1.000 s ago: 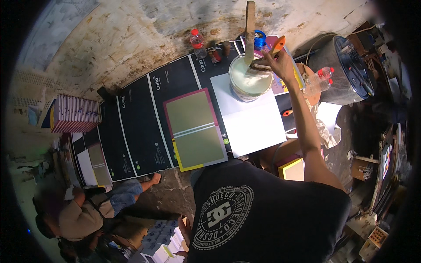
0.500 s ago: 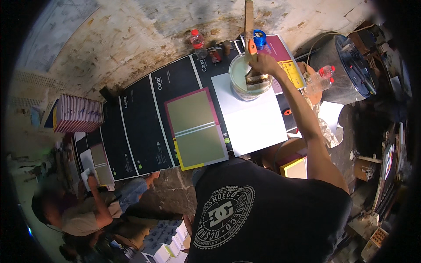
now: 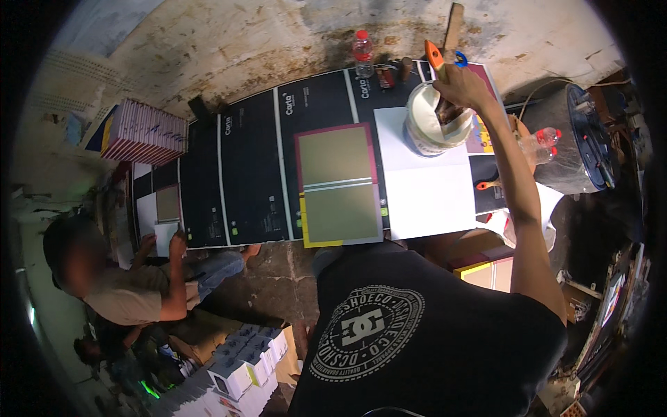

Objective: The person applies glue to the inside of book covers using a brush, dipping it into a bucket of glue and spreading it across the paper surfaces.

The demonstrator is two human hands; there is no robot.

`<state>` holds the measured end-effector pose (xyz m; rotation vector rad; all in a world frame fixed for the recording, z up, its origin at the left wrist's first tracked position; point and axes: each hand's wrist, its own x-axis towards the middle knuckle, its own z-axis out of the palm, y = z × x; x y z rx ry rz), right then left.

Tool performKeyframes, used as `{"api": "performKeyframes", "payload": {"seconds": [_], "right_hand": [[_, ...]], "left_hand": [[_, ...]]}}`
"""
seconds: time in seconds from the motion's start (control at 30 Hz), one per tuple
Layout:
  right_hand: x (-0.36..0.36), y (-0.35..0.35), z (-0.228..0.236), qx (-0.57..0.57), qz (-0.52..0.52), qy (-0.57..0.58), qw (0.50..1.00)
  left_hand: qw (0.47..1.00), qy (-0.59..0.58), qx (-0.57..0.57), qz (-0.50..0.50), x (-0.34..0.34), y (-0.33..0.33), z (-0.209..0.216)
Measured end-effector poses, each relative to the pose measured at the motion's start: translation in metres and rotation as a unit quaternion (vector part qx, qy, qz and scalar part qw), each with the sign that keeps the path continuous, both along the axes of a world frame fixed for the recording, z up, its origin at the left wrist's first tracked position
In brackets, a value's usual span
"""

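My right hand is closed round a flat paintbrush with an orange handle. Its dark bristles reach down inside the rim of a white bucket, which holds something pale. Beneath the bucket lies a large white sheet with a crease across it. To its left is a book-cover piece: two grey-brown boards on a sheet with maroon and yellow edges. A wooden stick rises behind my right hand; its lower end is hidden. Skin beside my shirt may be my left hand; its fingers are unclear.
Black panels cover the table. A bottle stands by the wall, more bottles near a grey drum. Another orange-handled brush lies at right. Books are stacked far left. A co-worker handles paper beside stacked white blocks.
The whole scene has shifted right in view as my head turned. The brush has tilted, its bristles now lower in the bucket. At left, the co-worker's hands have moved over a white piece.
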<state>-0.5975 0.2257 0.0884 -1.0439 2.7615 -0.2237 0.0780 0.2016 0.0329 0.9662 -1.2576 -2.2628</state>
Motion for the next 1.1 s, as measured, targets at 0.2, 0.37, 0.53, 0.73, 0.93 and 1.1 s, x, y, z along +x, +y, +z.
{"api": "performKeyframes", "payload": {"seconds": [0.2,0.37,0.53,0.73,0.93,1.1], "right_hand": [[0.097,-0.045,0.006,-0.07,0.106,0.075,0.989],[0.166,-0.105,-0.061,-0.159,0.189,0.123,0.961],[0.232,-0.157,-0.122,-0.284,0.099,-0.004,0.954],[0.21,-0.115,-0.194,-0.185,-0.195,-0.143,0.952],[0.241,-0.035,-0.143,-0.49,-0.188,-0.244,0.816],[0.326,-0.074,-0.161,-0.401,-0.199,-0.123,0.886]], "left_hand": [[0.994,0.015,-0.063,0.09,-0.011,-0.033,0.008],[0.832,-0.243,-0.484,-0.118,-0.117,-0.128,-0.025],[0.661,-0.343,-0.601,-0.291,-0.168,-0.152,-0.1],[0.596,-0.373,-0.607,-0.37,-0.158,-0.165,-0.136],[0.655,-0.329,-0.598,-0.325,-0.142,-0.174,-0.151],[0.672,-0.282,-0.605,-0.321,-0.137,-0.177,-0.157]]}}
